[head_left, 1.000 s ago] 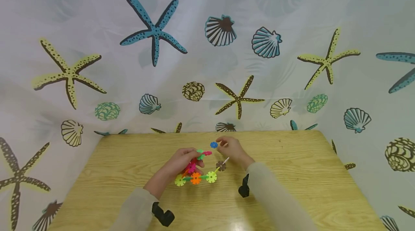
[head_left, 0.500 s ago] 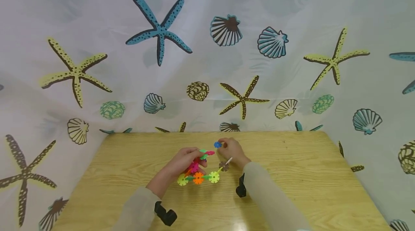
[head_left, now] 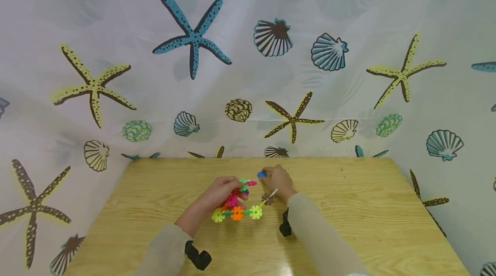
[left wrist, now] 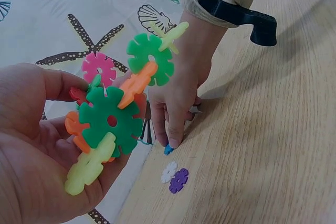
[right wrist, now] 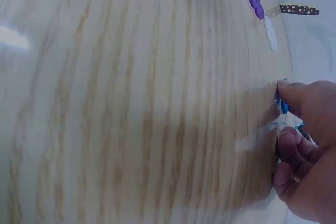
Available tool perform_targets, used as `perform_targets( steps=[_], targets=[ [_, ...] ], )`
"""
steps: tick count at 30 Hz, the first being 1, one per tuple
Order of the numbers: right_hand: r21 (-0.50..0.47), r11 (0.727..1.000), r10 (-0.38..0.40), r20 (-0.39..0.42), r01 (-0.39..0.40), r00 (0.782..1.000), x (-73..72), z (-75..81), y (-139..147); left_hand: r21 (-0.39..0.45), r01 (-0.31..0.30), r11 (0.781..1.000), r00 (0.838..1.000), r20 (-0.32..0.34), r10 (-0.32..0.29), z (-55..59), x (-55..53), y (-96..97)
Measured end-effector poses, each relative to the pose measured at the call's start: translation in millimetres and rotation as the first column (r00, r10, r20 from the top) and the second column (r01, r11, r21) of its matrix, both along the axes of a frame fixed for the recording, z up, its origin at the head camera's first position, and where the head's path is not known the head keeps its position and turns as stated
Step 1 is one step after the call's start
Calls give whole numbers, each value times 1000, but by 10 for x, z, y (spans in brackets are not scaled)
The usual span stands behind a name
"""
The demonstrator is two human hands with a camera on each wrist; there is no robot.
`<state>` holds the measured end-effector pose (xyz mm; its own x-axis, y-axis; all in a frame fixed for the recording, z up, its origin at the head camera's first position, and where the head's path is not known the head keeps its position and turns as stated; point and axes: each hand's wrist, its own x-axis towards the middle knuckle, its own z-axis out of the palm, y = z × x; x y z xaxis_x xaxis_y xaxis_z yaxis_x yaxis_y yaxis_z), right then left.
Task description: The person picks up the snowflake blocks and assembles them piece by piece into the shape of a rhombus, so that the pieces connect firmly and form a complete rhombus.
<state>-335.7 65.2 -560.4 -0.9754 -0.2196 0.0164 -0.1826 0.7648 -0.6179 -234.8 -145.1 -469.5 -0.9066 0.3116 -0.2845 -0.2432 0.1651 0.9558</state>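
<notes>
My left hand (head_left: 220, 193) grips a chain of notched, flower-shaped plastic discs (head_left: 237, 213) in green, orange, yellow and pink. The chain bends out to the right, with a brown disc (head_left: 268, 199) and a white piece at its end. In the left wrist view a green disc (left wrist: 100, 121) sits across an orange and a yellow one, in front of the palm. At the table's far side my right hand (head_left: 280, 182) pinches a blue disc (head_left: 261, 174) between thumb and finger. The right wrist view shows the blue disc (right wrist: 284, 103) partly covered by the fingers.
A white disc (left wrist: 169, 172) and a purple disc (left wrist: 179, 180) lie side by side on the wooden table (head_left: 348, 224), near its far edge. Behind the table hangs a cloth (head_left: 240, 73) printed with starfish and shells. Each wrist carries a black camera mount (head_left: 198, 256).
My right fingers have closed on the blue disc, which now looks tipped up. The left hand still holds the chain. The head view has turned slightly left.
</notes>
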Motion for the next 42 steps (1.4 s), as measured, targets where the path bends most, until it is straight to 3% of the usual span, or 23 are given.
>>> perform_targets(
  steps=[10, 18, 27, 36, 42],
  targets=[
    [-152, 987, 60, 1, -59, 998, 22, 12, 113, 32, 19, 999, 999, -30, -18, -35, -23, 2],
    [-285, 952, 115, 7, -108, 993, 106, 49, 226, 2, -12, 1000, 1000, 10, 12, -53, -37, 28],
    [-327, 942, 94, 31, -79, 995, 194, 380, 290, 25, 9, 1000, 1000, -22, -8, -50, -49, 34],
    [-425, 896, 164, 46, -129, 985, 354, 742, 429, 19, 9, 1000, 999, -35, -8, -49, -57, 47],
    [-467, 873, 176, 40, -138, 984, 459, 885, 493, 21, 10, 1000, 999, -40, -9, -55, -73, 74]
  ],
)
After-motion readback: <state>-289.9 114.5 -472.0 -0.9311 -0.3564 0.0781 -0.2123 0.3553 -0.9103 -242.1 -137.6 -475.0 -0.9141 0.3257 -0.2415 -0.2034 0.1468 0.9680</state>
